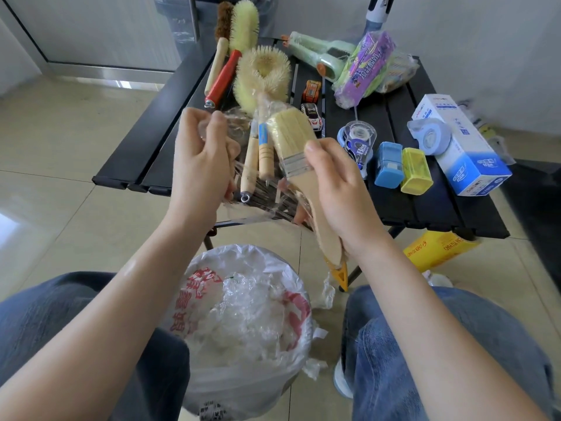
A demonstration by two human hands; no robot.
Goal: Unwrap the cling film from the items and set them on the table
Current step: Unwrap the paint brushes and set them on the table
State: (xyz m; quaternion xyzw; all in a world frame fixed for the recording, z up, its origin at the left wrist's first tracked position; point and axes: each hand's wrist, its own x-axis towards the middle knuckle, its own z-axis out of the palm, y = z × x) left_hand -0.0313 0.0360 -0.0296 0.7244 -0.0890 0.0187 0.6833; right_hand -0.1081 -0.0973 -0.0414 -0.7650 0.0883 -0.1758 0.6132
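Gripping the paintbrush above the desk edge, right hand holds; left hand pinches cling film.

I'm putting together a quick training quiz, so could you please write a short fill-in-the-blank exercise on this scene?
1. The right hand holds a flat ____ with a wooden handle.
2. The left hand pinches clear cling ____.
3. The bag-lined bin between the knees holds crumpled ____.
4. Two toy ____ sit on the black table.

Missing words: paintbrush; film; cling film; cars
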